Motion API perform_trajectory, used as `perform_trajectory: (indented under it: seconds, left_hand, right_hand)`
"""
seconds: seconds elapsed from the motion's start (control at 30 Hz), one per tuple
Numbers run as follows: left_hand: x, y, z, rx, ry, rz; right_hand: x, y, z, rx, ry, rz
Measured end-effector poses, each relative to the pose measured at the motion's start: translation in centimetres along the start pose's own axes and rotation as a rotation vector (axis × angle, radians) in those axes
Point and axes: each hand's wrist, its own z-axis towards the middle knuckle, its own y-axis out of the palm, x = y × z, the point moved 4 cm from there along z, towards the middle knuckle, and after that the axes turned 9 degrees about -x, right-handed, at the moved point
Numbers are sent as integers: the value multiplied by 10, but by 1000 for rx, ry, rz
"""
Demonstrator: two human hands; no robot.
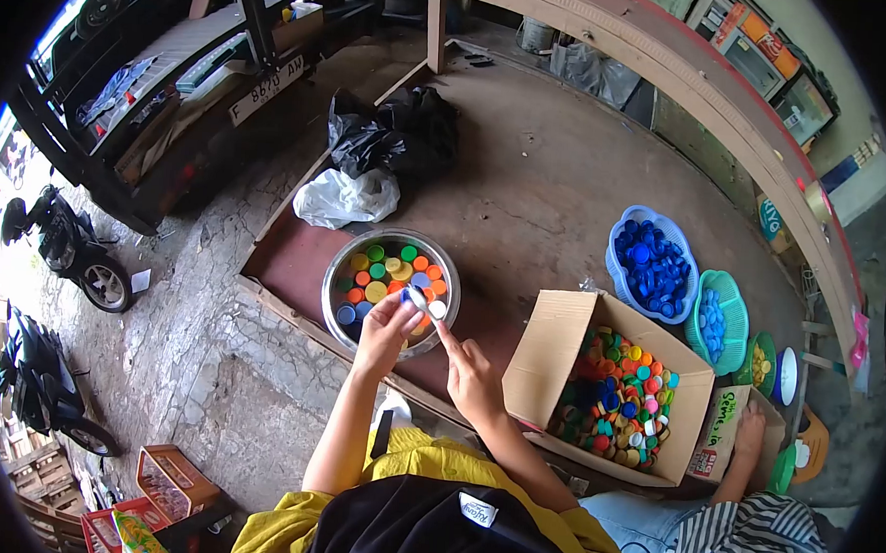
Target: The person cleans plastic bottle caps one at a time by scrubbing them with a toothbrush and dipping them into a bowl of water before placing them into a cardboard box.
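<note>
Over the metal basin, my left hand pinches a blue bottle cap between thumb and fingertips. My right hand comes in from the right with its index finger stretched towards the cap and the other fingers curled. A thin pale tool runs from its fingertip to the cap; I cannot tell its exact kind. Inside the basin lie loose bottle caps in orange, green, yellow, blue and white.
An open cardboard box full of mixed caps stands to the right. Beyond it are a blue basket and a green basket holding blue caps. Another person's hand reaches to a smaller box. Plastic bags lie behind the basin.
</note>
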Motion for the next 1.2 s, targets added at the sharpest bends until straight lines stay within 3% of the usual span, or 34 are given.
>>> perform_trajectory:
  seconds: [0.2, 0.3, 0.4, 0.5, 0.63, 0.7, 0.77, 0.83, 0.97, 1.1, 1.17, 1.2]
  left_hand:
    - [-2, -7, -1, -61, 30, 95]
    - [-1, -13, 0, -92, 46, 95]
    - [1, -13, 0, -123, 35, 165]
    - [1, -12, -2, -111, 13, 197]
    - [7, -13, 0, -150, 54, 223]
    - [5, -13, -2, -101, 27, 181]
    - [4, -15, -5, -63, 1, 157]
    - [2, -17, -3, -69, 4, 67]
    - [-5, -23, -2, -66, 16, -23]
    - [-4, -24, 1, -43, 10, 105]
    - [-6, -23, 0, -31, -7, 113]
    - [-7, -19, -1, -17, -5, 74]
  right_hand:
    - [7, -7, 10, 131, 21, 170]
    - [2, -22, 11, 150, 5, 85]
    - [-10, -17, 14, -82, -53, -68]
    - [9, -24, 29, -16, 141, -139]
    - [-13, -17, 18, -55, -103, -164]
    - [6, -17, 23, 23, 81, -80]
    - [8, -21, 22, 39, 96, -89]
    - [-6, -13, 9, 54, -107, -67]
    - [24, -11, 12, 54, 155, -38]
    - [-2, -11, 1, 11, -108, -78]
    - [16, -15, 8, -10, 158, -50]
    - [21, -13, 15, 116, 56, 187]
